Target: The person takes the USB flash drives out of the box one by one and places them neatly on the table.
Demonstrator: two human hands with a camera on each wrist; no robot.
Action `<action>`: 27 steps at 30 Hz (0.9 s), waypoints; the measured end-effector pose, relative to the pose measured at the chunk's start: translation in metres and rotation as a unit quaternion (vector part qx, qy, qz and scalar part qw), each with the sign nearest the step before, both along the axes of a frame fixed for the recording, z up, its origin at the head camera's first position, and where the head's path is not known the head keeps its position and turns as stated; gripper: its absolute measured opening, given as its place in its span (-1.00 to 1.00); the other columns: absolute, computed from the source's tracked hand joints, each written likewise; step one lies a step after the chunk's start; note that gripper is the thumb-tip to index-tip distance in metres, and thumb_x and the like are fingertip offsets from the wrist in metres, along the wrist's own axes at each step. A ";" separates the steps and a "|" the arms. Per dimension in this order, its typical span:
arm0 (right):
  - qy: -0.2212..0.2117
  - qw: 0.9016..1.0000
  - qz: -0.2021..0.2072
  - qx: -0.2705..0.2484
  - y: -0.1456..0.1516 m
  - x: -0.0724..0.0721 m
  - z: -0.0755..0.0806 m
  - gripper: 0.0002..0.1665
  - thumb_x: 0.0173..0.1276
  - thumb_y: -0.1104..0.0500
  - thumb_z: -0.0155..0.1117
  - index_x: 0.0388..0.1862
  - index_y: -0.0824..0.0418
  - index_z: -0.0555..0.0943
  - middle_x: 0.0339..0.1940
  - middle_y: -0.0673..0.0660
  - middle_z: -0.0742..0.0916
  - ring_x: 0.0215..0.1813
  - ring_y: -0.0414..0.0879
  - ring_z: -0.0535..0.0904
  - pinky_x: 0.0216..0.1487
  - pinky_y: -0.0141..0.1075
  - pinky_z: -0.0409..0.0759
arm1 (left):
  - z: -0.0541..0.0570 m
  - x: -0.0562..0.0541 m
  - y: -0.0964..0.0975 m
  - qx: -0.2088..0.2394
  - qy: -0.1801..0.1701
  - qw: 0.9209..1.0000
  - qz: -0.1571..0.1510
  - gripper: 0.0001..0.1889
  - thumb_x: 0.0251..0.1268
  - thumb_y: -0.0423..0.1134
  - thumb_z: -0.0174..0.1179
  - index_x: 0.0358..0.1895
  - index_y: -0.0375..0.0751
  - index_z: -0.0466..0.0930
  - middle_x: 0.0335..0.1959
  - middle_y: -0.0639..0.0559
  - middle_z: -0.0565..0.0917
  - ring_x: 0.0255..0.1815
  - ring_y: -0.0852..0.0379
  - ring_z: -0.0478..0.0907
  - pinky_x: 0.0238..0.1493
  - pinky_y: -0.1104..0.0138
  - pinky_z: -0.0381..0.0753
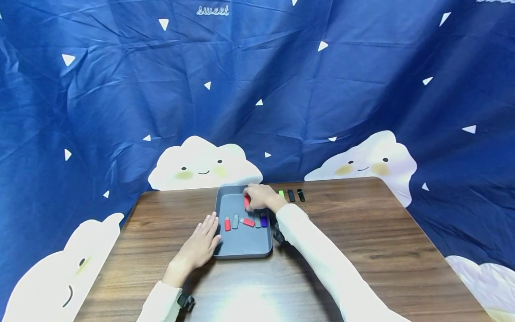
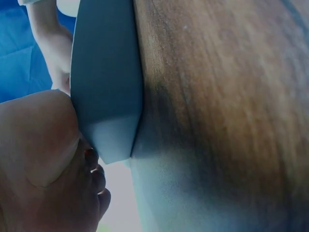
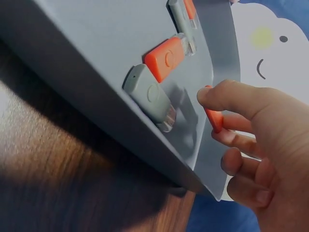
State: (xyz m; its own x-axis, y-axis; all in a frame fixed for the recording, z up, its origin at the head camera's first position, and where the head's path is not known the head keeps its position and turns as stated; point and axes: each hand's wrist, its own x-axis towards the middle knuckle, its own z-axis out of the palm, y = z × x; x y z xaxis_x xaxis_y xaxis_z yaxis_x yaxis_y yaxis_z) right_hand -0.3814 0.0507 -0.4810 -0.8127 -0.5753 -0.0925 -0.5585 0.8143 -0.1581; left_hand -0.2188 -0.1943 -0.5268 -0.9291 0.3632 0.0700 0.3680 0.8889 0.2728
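Observation:
A grey tray (image 1: pixel 242 245) stands on the table. Over its far part, my right hand (image 1: pixel 260 197) pinches a red USB flash drive (image 3: pixel 214 119) between thumb and fingers. Against the tray's left wall rests my left hand (image 1: pixel 199 244), its fingers straight. Across the tray's middle lie a red flash drive (image 1: pixel 227 223), a grey flash drive (image 1: pixel 235 222), another red flash drive (image 1: pixel 248 222), a second grey one (image 1: pixel 258 221) and a purple one (image 1: pixel 263 220). In the left wrist view, the tray's outer wall hides what lies inside.
Beyond the tray's right side, a green flash drive (image 1: pixel 281 193), a dark flash drive (image 1: pixel 291 195) and a black one (image 1: pixel 301 195) lie near the back edge of the wooden table (image 1: pixel 354 232). A blue curtain (image 1: pixel 281 89) with clouds hangs behind.

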 end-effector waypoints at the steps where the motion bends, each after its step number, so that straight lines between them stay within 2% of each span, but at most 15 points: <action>1: 0.001 1.000 0.002 -0.001 0.000 0.001 0.001 -0.45 0.33 -0.10 0.56 0.24 0.04 0.70 -0.02 -0.01 0.64 -0.11 -0.06 0.54 -0.02 -0.17 0.59 | 0.000 0.000 0.000 -0.001 0.000 1.000 0.000 -0.36 0.76 -0.14 -0.05 0.65 -0.49 0.13 0.75 -0.34 0.07 0.76 -0.33 0.04 0.73 -0.19 0.11; 12: 0.012 1.000 0.013 -0.011 0.006 0.004 0.011 -0.44 0.29 -0.08 0.56 0.25 0.01 0.70 -0.02 -0.03 0.64 -0.16 -0.08 0.54 -0.09 -0.19 0.60 | 0.001 -0.001 0.000 -0.010 0.002 1.000 0.003 -0.36 0.76 -0.13 -0.05 0.65 -0.48 0.13 0.75 -0.33 0.08 0.77 -0.32 0.03 0.74 -0.19 0.09; 18: 0.012 1.000 0.010 -0.015 0.010 0.005 0.016 -0.39 0.29 -0.08 0.57 0.30 0.01 0.69 0.03 -0.04 0.64 -0.12 -0.06 0.57 -0.01 -0.15 0.65 | 0.002 -0.001 0.000 -0.005 0.004 1.000 0.001 -0.36 0.76 -0.14 -0.05 0.65 -0.50 0.14 0.74 -0.34 0.09 0.76 -0.33 0.05 0.73 -0.21 0.10; 27: 0.010 0.999 0.014 -0.036 0.018 0.012 0.024 -0.34 0.30 -0.07 0.56 0.36 0.04 0.66 0.18 0.00 0.67 -0.09 -0.01 0.59 0.08 -0.09 0.68 | -0.003 -0.001 0.000 0.012 0.010 1.000 -0.004 -0.37 0.73 -0.16 -0.04 0.64 -0.51 0.16 0.73 -0.37 0.11 0.74 -0.37 0.08 0.70 -0.24 0.14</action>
State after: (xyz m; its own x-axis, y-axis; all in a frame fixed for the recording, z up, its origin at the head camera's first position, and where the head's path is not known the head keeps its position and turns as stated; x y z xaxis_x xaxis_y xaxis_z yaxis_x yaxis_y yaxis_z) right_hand -0.3691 0.0685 -0.4566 -0.7969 -0.6032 -0.0331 -0.5853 0.7845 -0.2049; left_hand -0.2198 -0.1947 -0.5293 -0.9242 0.3693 0.0976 0.3815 0.8790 0.2862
